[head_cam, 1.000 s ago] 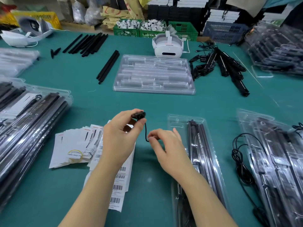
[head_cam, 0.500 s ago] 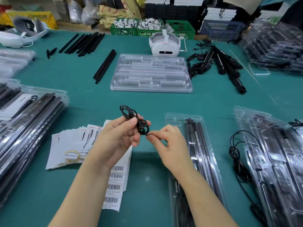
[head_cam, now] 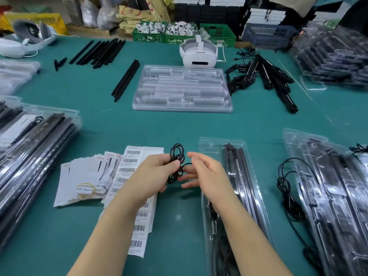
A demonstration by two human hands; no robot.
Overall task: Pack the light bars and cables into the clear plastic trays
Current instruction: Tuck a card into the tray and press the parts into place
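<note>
A person's left hand (head_cam: 153, 174) is gripping a coiled black cable (head_cam: 176, 163) above a green table (head_cam: 179, 124), its fingers curling round the middle of the bundle so that loops are standing up above the fist and hanging below it. The right hand (head_cam: 207, 174) is hovering just beside the coil with its fingers spread and relaxed, grasping nothing; whether its fingertips are touching the lower loops cannot be told. Directly to the right of the hands, a long clear plastic tray (head_cam: 213, 148) is lying on the table with black light bars (head_cam: 241, 176) sitting inside it, the right forearm crossing over its near end. Beneath the left wrist, a strip of barcode labels (head_cam: 139, 228) and a fanned stack of white cards (head_cam: 89, 174) bound by a yellow rubber band are resting on the table. A loose black cable (head_cam: 286, 188) is lying between the near tray and a pile of packed trays (head_cam: 328, 186) at the right edge. More packed trays (head_cam: 33, 142) are stacking up at the left. Farther back, a wide empty clear tray (head_cam: 182, 89) is sitting in the middle of the table, with loose black bars (head_cam: 125, 80) to its left and a white headset (head_cam: 199, 54) just behind it
</note>
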